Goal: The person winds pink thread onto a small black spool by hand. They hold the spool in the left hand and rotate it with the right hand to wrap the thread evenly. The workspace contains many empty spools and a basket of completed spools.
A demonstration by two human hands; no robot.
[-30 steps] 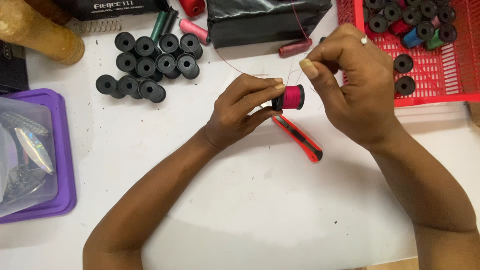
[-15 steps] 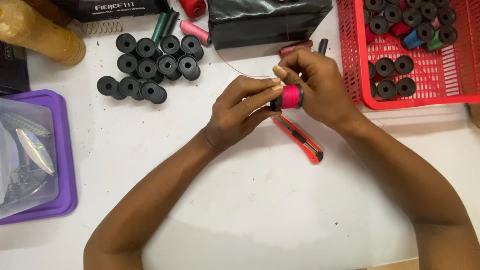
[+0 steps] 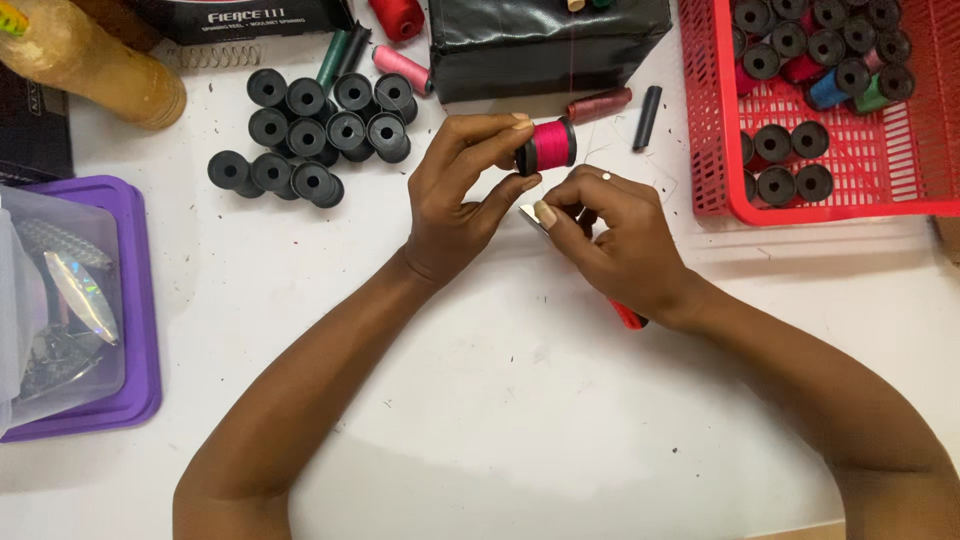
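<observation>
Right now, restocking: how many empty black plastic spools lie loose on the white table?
11 black spools, clustered beside the left hand: four top row, four middle, three bottom; others may be hidden.

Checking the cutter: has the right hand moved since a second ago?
Yes. The right hand dropped from near the red basket onto the cutter.

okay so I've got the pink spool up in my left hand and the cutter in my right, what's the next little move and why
Probably bring the cutter blade up to the thread just below the pink spool and snip it. The left hand holds the wound spool above the table, and the right hand already has the blade tip right under it. The thread itself is too fine to see here.
</observation>
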